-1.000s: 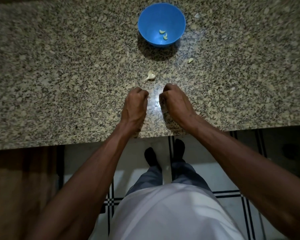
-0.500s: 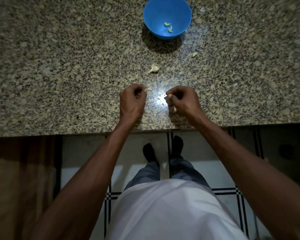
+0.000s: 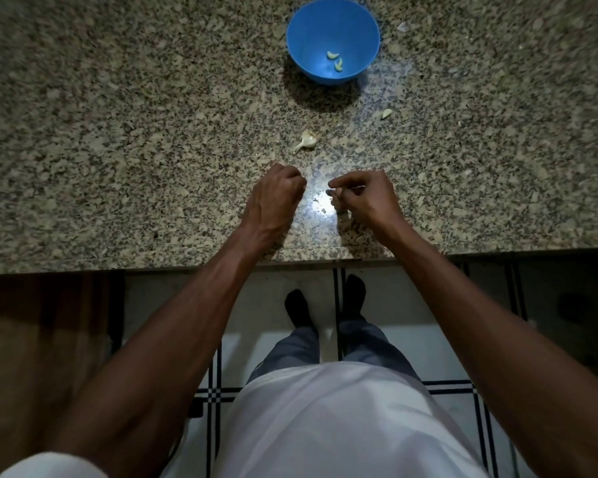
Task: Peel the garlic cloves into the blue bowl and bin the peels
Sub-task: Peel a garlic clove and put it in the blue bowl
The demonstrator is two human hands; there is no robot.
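Peeling proceeds at the near edge of the worktop (image 3: 118,139); the right hand (image 3: 366,198) has its fingers curled with the fingertips drawn together on a small pale piece, judged to be a clove or its skin, though it is too small to confirm; the left hand (image 3: 273,201) is closed in a loose fist, and what its grip contains cannot be told. Two peeled cloves (image 3: 335,60) lie in the blue bowl (image 3: 308,29), well apart from the hands; a garlic remnant with stem (image 3: 306,141) and a loose clove (image 3: 386,113) lie on the worktop between hands and bowl. Cloves are judged light, firm and slippery once bared; skins are papery, brittle and likely to cling; take each clove by its ends, nail under the root end, with light pressure only.
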